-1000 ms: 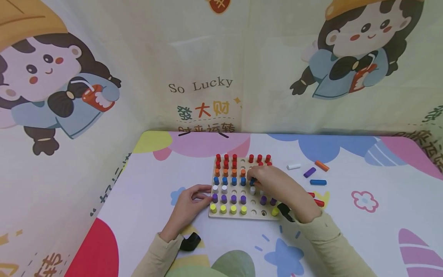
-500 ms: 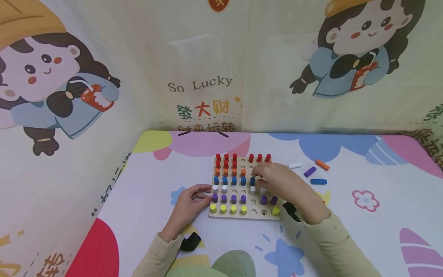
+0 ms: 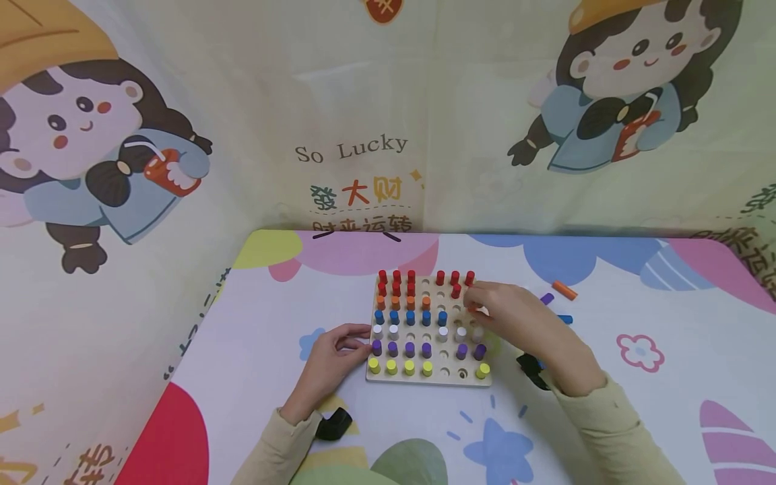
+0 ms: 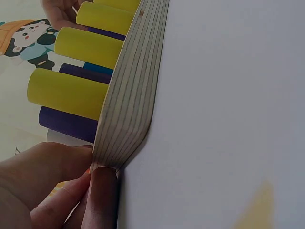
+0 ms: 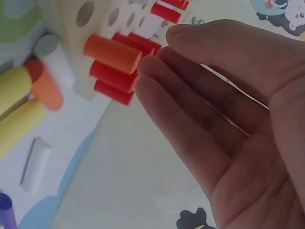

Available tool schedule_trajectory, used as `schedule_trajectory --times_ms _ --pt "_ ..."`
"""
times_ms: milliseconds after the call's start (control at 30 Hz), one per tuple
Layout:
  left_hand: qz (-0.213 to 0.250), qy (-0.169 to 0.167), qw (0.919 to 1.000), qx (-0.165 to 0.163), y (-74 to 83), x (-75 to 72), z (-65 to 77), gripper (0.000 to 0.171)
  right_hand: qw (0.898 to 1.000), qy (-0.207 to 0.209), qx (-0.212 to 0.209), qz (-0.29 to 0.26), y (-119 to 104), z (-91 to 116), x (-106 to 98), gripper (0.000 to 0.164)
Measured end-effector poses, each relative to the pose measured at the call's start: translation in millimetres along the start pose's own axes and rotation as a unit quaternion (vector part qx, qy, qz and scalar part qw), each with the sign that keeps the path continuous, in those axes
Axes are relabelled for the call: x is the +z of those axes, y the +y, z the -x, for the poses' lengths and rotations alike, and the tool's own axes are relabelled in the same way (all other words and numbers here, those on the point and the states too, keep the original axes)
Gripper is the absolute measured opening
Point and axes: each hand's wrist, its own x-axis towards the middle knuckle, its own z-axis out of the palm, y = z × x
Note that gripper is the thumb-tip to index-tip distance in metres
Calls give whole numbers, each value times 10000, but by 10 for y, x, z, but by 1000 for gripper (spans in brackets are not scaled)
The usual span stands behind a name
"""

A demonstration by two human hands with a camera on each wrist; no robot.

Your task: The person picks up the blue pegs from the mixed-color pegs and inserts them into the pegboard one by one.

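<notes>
A wooden pegboard [image 3: 424, 381] lies on the table, with rows of red, orange, blue, white, purple and yellow pegs upright in it and some holes bare. My left hand [image 3: 330, 357] holds the board's left edge, thumb and fingertips against it in the left wrist view. At the right end of the orange row, my right hand [image 3: 521, 316] hovers over the board. In the right wrist view its fingers are extended, with the tips right by the end of an orange peg [image 5: 112, 52] standing in the board. Whether they touch it, I cannot tell.
Loose pegs lie right of the board: an orange peg [image 3: 564, 290], a purple peg [image 3: 547, 298] and a blue peg [image 3: 566, 319], partly behind my right hand. A patterned cloth [image 3: 606, 417] covers the table. A printed backdrop [image 3: 473, 168] rises behind it.
My right hand has moved right, from beside the blue peg at mid-board to the right end of the orange row. The left hand has stayed at the board's edge.
</notes>
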Motion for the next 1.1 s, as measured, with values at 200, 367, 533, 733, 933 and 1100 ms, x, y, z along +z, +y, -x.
schedule_trajectory --times_ms 200,367,533,733,933,1100 --pt "8 7 10000 -4 3 0 6 32 9999 -35 102 -64 92 66 11 18" --pt "-1 1 10000 19 5 4 8 31 9993 -125 338 -99 153 127 1 21" --pt "-35 9 10000 56 5 8 3 31 9992 -128 359 -75 229 188 -6 19" --pt "-65 30 10000 17 6 4 8 32 9989 -212 427 1 313 235 14 16" --pt "-49 32 10000 23 10 -2 16 31 9991 -158 397 55 405 274 61 14" --pt "-28 3 10000 32 12 1 13 31 9984 -143 536 118 469 339 81 16"
